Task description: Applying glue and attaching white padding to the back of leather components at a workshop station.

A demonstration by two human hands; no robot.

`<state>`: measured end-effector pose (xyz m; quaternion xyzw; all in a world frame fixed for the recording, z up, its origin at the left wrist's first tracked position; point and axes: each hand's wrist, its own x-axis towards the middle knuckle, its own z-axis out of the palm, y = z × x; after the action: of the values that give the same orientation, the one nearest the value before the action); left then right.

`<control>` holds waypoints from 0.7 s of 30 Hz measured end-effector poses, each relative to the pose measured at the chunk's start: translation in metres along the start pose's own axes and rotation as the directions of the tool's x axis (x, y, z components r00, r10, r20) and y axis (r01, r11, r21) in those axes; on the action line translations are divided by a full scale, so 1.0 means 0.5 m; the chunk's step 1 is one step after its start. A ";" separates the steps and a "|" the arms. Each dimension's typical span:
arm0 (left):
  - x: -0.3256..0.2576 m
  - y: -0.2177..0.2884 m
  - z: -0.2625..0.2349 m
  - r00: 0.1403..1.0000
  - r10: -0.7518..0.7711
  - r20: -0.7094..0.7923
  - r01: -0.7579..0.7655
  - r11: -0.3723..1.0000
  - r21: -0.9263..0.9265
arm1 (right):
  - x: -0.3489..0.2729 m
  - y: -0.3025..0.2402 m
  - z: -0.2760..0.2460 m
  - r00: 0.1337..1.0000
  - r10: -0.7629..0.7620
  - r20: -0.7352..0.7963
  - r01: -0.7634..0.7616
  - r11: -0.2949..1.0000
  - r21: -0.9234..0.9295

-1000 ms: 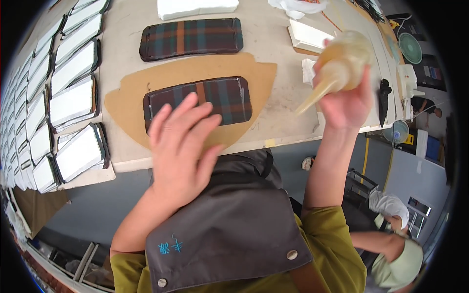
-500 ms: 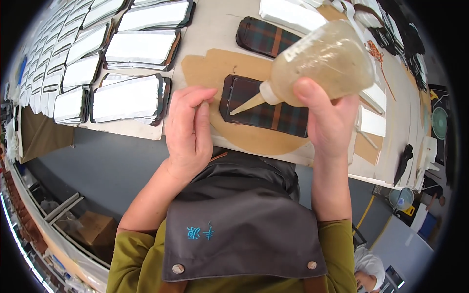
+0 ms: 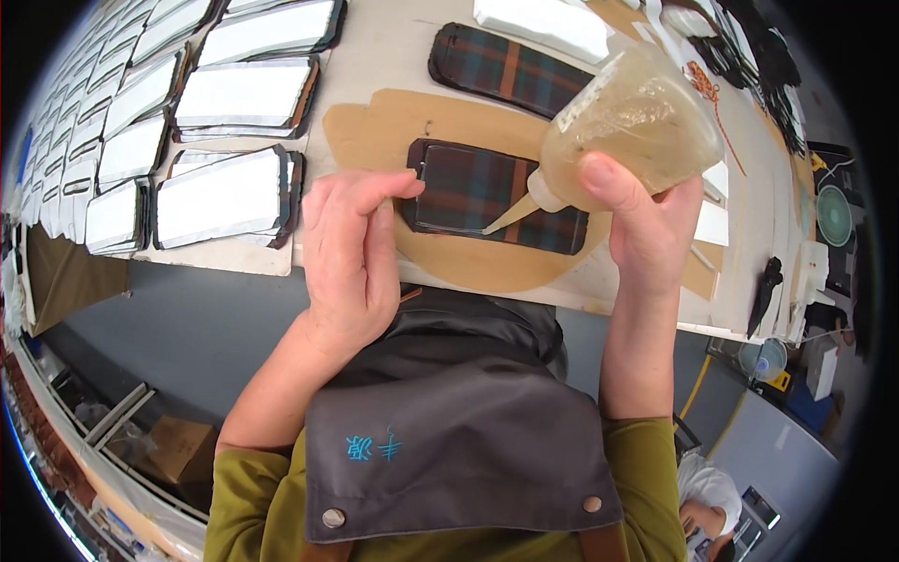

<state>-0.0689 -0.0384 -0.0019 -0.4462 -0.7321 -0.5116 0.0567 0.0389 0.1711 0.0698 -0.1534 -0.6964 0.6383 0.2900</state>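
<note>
My right hand (image 3: 654, 220) grips a translucent glue bottle (image 3: 646, 112) tipped over, its long nozzle (image 3: 510, 217) pointing down to the left. The nozzle tip meets the near edge of a dark plaid panel (image 3: 468, 187) with rounded corners and an orange-brown stripe. A thin shiny line runs along that edge, left of the tip. At the panel's left end is my left hand (image 3: 351, 244), fingers curled together, with the index fingertip at the border; nothing shows in its grasp. Beneath the panel lies a tan sheet (image 3: 365, 126).
Another plaid panel (image 3: 515, 70) lies farther back, next to a white stack (image 3: 548, 26). Piles of white-topped, dark-edged pieces (image 3: 220, 197) fill the table's left. A black tool (image 3: 768, 290) hangs at the right table edge. Another person (image 3: 707, 492) is at the lower right.
The nozzle tip has moved right along the panel's near edge, from its left corner toward the middle. My left index fingertip now overlaps the panel's left border. The view has shifted slightly.
</note>
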 end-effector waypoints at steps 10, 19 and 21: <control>0.038 0.060 0.036 0.934 0.120 0.338 -0.185 0.968 0.168 | -0.013 -0.014 -0.065 0.995 0.098 -0.036 -0.102 0.984 -0.147; 0.054 0.087 0.064 0.877 0.071 0.475 -0.203 0.951 0.234 | -0.053 -0.023 -0.233 0.982 -0.006 -0.189 -0.044 0.965 -0.258; 0.061 0.102 0.064 0.866 0.044 0.499 -0.204 0.940 0.272 | -0.072 -0.047 -0.345 0.941 -0.055 -0.334 0.115 0.980 0.164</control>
<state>-0.0388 0.0096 0.0353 -0.5919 -0.7643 -0.2547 -0.0250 0.1743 0.2846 0.0880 -0.1999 -0.5837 0.6513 0.4417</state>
